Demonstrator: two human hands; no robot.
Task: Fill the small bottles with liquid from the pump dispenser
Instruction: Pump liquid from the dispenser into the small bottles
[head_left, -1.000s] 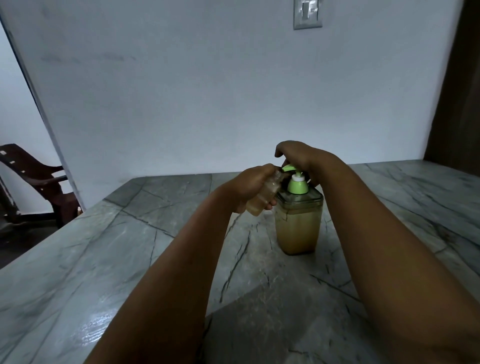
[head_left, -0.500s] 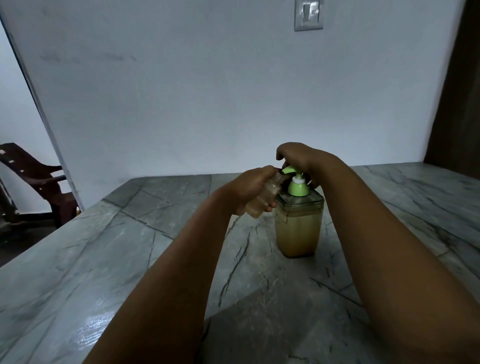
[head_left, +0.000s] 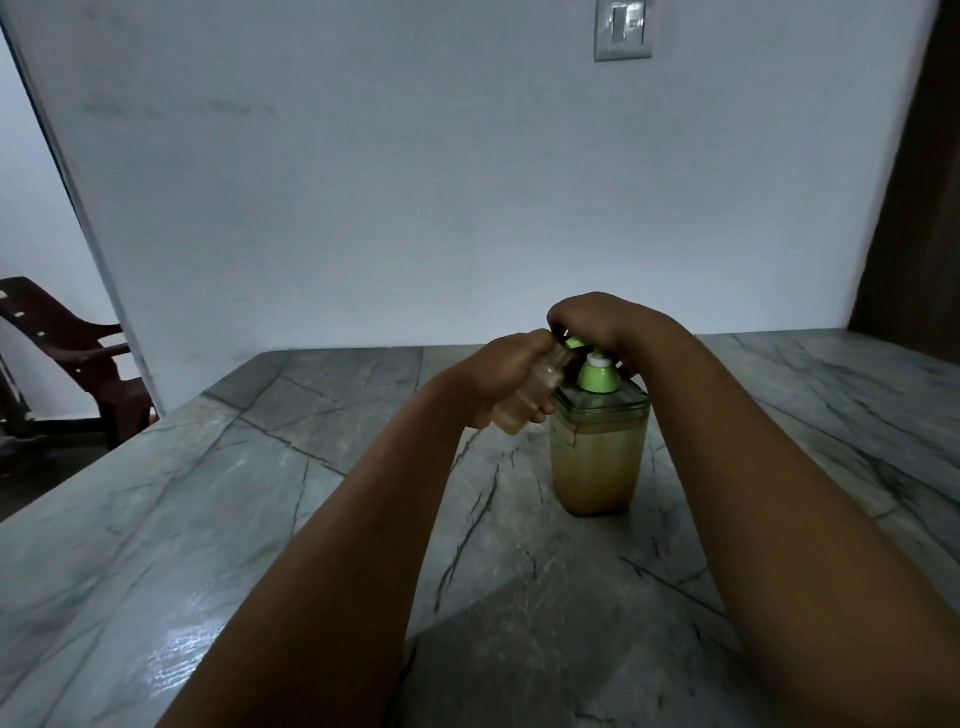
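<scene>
A: Hands, status?

B: My left hand (head_left: 506, 376) grips the small bottle (head_left: 530, 396), fingers curled round its body. Bottle's tilted, neck up and to the right, mouth right at the green spout (head_left: 574, 342). It's off the table, just left of the pump dispenser (head_left: 597, 452) and about touching its top corner.

A: Right?

B: My right hand (head_left: 597, 325) sits on top of the pump head, wrist bent down, fingers curled over it. Head is mostly hidden under the hand; only the spout tip and the green collar (head_left: 598, 375) show.

A: Dispenser location?

B: Upright on the table (head_left: 208, 519), around the middle, nearer the far edge than me. Yellowish liquid fills most of it. Some yellowish liquid in the bottle too; level unclear.

A: Diff vs half a second ago?

B: Minimal. Same grips, same tilt, bottle mouth still at the spout. Right hand reads slightly lower on the pump. Dispenser hasn't shifted on the table.
</scene>
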